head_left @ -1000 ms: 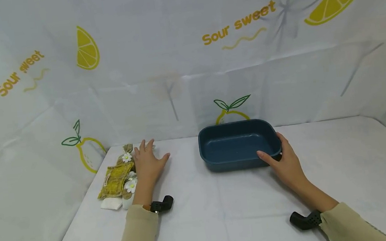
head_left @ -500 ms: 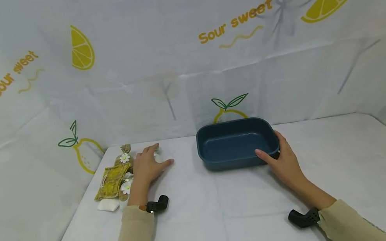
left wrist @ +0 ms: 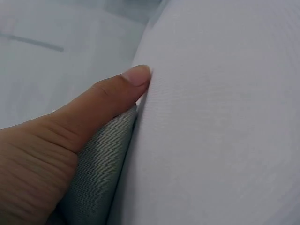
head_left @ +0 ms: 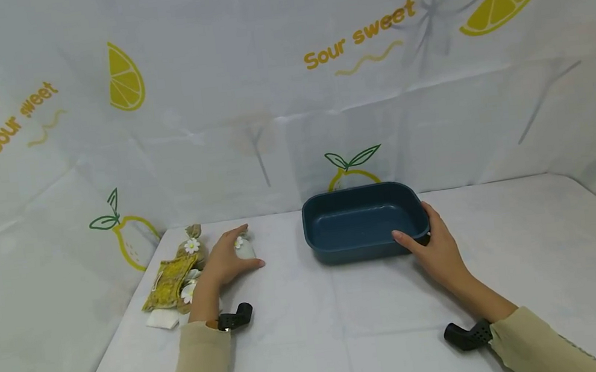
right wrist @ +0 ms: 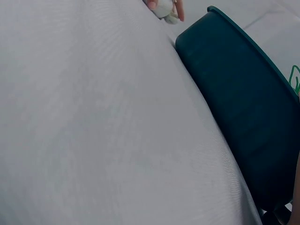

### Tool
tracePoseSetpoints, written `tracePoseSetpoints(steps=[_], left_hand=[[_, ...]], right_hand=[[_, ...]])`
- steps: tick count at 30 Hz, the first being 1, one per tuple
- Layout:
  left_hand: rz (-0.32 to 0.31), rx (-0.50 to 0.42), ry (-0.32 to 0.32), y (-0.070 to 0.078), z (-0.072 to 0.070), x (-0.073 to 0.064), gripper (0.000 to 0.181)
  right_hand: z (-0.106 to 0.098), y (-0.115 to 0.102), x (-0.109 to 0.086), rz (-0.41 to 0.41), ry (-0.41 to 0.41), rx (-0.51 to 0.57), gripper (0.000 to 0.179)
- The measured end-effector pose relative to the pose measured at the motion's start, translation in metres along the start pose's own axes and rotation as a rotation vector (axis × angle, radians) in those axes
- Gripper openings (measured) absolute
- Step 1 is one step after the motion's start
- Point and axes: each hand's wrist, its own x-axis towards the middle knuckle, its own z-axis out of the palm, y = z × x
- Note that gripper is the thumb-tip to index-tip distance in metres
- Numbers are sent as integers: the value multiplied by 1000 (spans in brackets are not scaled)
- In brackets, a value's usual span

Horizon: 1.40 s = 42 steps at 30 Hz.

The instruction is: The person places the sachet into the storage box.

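A dark blue rectangular basin (head_left: 366, 225) stands on the white cloth. My right hand (head_left: 438, 250) grips its near right corner, thumb over the rim and fingers along the outer side. At the left, my left hand (head_left: 224, 261) bends round a small pale sachet (head_left: 246, 249) decorated with a white flower, fingers on the far side and thumb on the near side. In the left wrist view the thumb (left wrist: 110, 98) lies along the grey-green sachet (left wrist: 104, 164), its tip close to the cloth. The right wrist view shows the basin's side (right wrist: 239, 103).
Left of the left hand lie several sachets: a flat yellow-green one (head_left: 169, 284), a brown one with a white flower (head_left: 191, 245), and a white one (head_left: 162, 318), with others partly behind the wrist. A lemon-print cloth wall (head_left: 262, 105) rises behind the table.
My left hand has turned and come slightly nearer, moving from above the sachets to the pale sachet, which now shows between fingers and thumb. The right hand keeps its grip on the basin.
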Motion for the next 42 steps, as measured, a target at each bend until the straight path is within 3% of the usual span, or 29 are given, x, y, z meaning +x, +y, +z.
tracePoseSetpoints(steps=[11, 22, 30, 38, 42], left_hand=[[-76, 22, 188, 7, 18, 3, 83], [-114, -14, 263, 16, 23, 5, 62], [-70, -90, 261, 23, 22, 7, 58], [-32, -158, 321, 41, 16, 6, 56], [-3, -175, 321, 54, 11, 4, 56]], right_hand=[[0, 0, 1, -3, 3, 10, 98], [-1, 2, -1, -17, 4, 23, 96], [-2, 1, -1, -14, -5, 22, 97], [-2, 0, -1, -6, -11, 21, 97], [-1, 1, -1, -9, -13, 23, 97]])
